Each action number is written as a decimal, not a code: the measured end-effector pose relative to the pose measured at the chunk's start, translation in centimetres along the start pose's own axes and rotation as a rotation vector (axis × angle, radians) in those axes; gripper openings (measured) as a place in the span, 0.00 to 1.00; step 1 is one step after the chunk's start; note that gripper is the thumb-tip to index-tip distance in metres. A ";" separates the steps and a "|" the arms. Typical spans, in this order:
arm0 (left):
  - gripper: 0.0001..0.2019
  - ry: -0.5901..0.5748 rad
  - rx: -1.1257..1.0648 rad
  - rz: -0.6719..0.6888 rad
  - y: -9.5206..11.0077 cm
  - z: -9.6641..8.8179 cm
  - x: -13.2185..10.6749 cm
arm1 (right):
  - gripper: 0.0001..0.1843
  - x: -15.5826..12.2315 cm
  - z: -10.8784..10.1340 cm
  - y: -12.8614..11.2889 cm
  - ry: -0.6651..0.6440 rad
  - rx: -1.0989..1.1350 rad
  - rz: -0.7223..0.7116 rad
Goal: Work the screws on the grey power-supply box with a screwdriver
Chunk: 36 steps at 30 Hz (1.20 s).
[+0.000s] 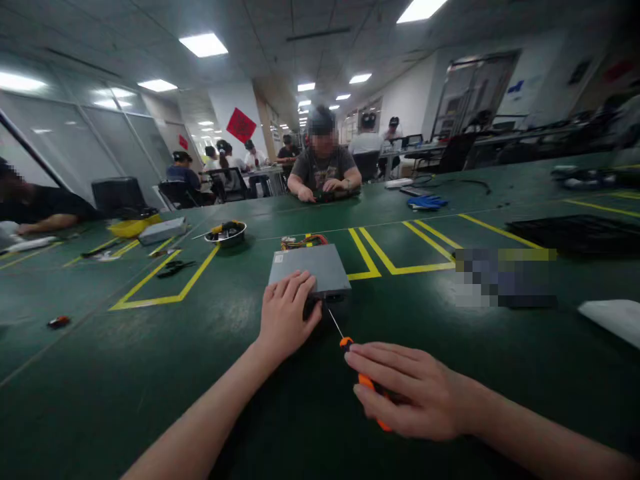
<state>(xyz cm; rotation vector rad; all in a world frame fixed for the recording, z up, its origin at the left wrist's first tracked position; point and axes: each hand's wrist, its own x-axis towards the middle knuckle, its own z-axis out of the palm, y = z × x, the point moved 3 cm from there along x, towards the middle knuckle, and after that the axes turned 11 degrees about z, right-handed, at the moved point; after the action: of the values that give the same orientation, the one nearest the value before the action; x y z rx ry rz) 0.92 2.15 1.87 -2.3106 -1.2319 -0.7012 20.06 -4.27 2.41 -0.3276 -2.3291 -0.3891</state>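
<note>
A grey metal box with a bundle of coloured wires at its far side, which looks like a computer power supply [325,263], lies on the green table. My left hand [287,310] grips its near left part, fingers over the top and thumb against the near face. An orange and dark screwdriver [367,381] is in my right hand [415,387], fingers wrapped round the handle. Its thin shaft points up and left, with the tip at the near face of the power supply. Whether the tip sits in a screw is too small to tell.
A metal bowl of tools [235,235] stands left of the power supply. Beyond it are a yellow tray [133,228] and another grey box [163,231]. Blue gloves [427,203] lie far right. A co-worker [323,167] sits opposite. Yellow tape [370,257] marks the table.
</note>
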 end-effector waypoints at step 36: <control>0.19 0.014 0.035 0.037 -0.1 0.8 0.0 | 0.10 0.8 1.3 -2.1 -0.043 -0.149 -0.101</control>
<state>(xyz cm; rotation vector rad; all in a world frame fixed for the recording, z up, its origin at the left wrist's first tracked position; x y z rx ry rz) 1.05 2.61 1.27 -2.2905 -1.1826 -0.6771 17.94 -5.59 1.74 -0.2933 -2.3704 -0.6120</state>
